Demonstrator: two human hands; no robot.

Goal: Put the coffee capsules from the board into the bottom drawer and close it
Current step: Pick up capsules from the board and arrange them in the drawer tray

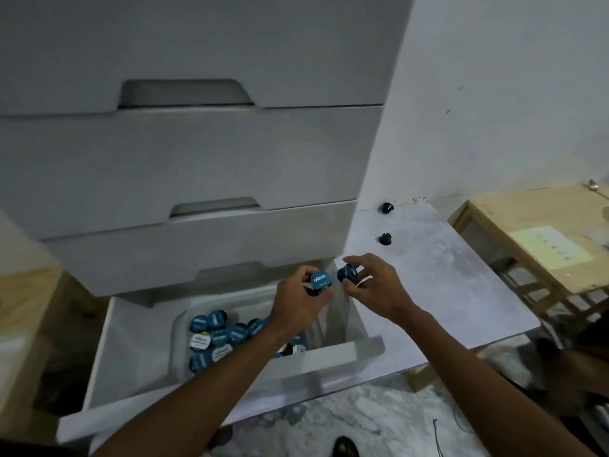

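Low over the pile (217,334) in the drawer (329,356) at 7 o'clock, the capsule (321,281) clamped in the left hand (295,305) and the second capsule (346,274) pinched in the right hand (375,288) should be released, two capsules (385,239) waiting on the board (445,275) at 1 o'clock

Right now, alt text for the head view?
Left hand holds a blue-lidded capsule, right hand a second capsule, over the open bottom drawer, where many capsules lie. Two dark capsules stand on the grey board at right.
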